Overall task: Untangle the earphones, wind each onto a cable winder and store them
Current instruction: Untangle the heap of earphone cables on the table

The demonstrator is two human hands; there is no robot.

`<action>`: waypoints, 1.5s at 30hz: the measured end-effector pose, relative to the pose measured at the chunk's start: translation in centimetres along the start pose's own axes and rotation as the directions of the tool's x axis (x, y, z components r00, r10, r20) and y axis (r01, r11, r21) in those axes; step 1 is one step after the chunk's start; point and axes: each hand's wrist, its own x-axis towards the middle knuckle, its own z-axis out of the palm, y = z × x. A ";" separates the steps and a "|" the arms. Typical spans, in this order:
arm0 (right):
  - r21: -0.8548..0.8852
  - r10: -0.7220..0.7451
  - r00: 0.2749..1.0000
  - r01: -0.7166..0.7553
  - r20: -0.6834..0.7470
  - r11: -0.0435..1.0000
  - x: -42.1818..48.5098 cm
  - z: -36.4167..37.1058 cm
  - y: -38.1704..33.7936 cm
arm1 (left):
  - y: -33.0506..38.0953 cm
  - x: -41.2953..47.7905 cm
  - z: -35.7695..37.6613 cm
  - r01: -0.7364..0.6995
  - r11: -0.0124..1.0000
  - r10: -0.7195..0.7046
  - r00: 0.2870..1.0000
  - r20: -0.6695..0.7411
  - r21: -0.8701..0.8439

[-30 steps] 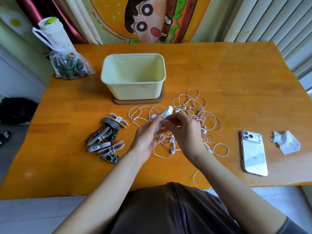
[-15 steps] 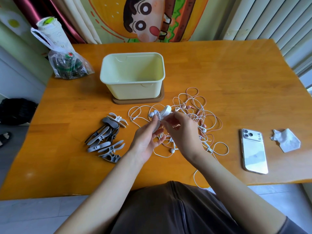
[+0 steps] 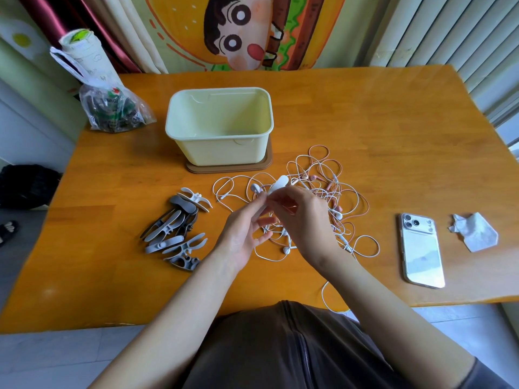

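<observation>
A: Where are the hands?

B: Both are raised just over the desk (image 3: 393, 113), near its middle. The left hand (image 3: 243, 234) pinches the near end of a white winder (image 3: 280, 183) with thumb and forefinger, and its other fingers hang loose. The right hand (image 3: 304, 220) is curled over the same winder from the other side, fingertips closed on it.

A: And the earphones?

B: The earphones (image 3: 334, 192) lie in one tangle on the desk, under and to the right of the hands. White and pink cords loop through each other. One earbud (image 3: 255, 188) sits just left of the winder's tip, and one white cord (image 3: 324, 296) trails over the near edge of the desk.

A: Any wound yet?

B: I cannot tell whether a cord is on the held winder; the fingers hide that part.

A: The other winders?

B: A pile of grey winders (image 3: 175, 231) lies left of the left hand, apart from it, with a white one on the pile's far side.

A: The box?

B: The box (image 3: 222, 153) is open-topped and pale yellow. It stands on a brown mat (image 3: 268, 162) beyond the tangle.

A: What else?

B: A phone (image 3: 421, 249) lies face down at the right, with a crumpled tissue (image 3: 474, 233) beside it. A plastic bag (image 3: 112, 112) sits at the far left corner.
</observation>
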 end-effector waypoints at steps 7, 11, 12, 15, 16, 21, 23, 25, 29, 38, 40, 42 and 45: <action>0.229 0.160 0.987 -0.152 -0.013 0.961 0.1 0.0 -0.4 | 0.2 0.0 0.3 -0.003 0.995 0.005 1.000 0.029 -0.097; 0.332 0.185 0.983 -0.180 0.016 0.926 0.1 -0.1 -0.8 | 0.4 -0.1 0.4 -0.004 0.995 0.008 0.999 0.041 -0.095; 0.348 0.187 0.982 -0.185 0.029 0.919 0.0 -0.1 -0.8 | 0.5 -0.1 0.3 -0.008 0.996 0.012 0.999 0.042 -0.089; 0.340 0.166 0.985 -0.170 0.043 0.925 -0.1 0.0 -0.7 | 0.5 -0.1 0.1 -0.021 0.999 0.023 0.999 0.046 -0.036; 0.321 0.154 0.987 -0.159 0.039 0.934 -0.2 0.1 -0.6 | 0.4 -0.1 0.0 -0.030 1.000 0.030 0.999 0.046 -0.009; 0.258 0.101 0.994 -0.110 0.049 0.960 -0.2 -0.1 -0.3 | 0.5 -0.1 -0.2 -0.060 0.997 0.058 0.997 0.043 0.051; 0.254 0.090 0.994 -0.101 0.055 0.962 -0.1 -0.3 -0.4 | 0.6 -0.1 -0.1 -0.060 0.997 0.058 0.998 0.037 0.047; 0.281 0.095 0.993 -0.110 0.064 0.953 -0.1 -0.2 -0.4 | 0.8 -0.1 0.1 -0.059 0.998 0.057 0.997 0.045 0.033; 0.298 0.112 0.992 -0.124 0.056 0.946 -0.2 0.1 -0.3 | 1.0 0.0 0.0 -0.043 0.997 0.047 0.997 0.068 -0.061; 0.317 0.151 0.974 -0.198 0.169 0.927 0.3 -0.5 0.1 | 0.8 0.0 -0.4 -0.081 0.996 0.078 0.996 0.053 0.046; 0.318 0.165 0.975 -0.205 0.148 0.925 0.3 -0.4 0.3 | 0.7 -0.1 -0.4 -0.138 0.985 0.138 0.990 0.005 0.103; 0.313 0.172 0.976 -0.206 0.133 0.927 0.3 -0.3 0.5 | 0.5 -0.1 -0.3 -0.221 0.966 0.229 0.972 -0.049 0.132; 0.295 0.174 0.977 -0.204 0.126 0.934 0.2 -0.1 0.7 | 0.2 -0.2 -0.3 -0.381 0.885 0.412 0.909 -0.067 0.269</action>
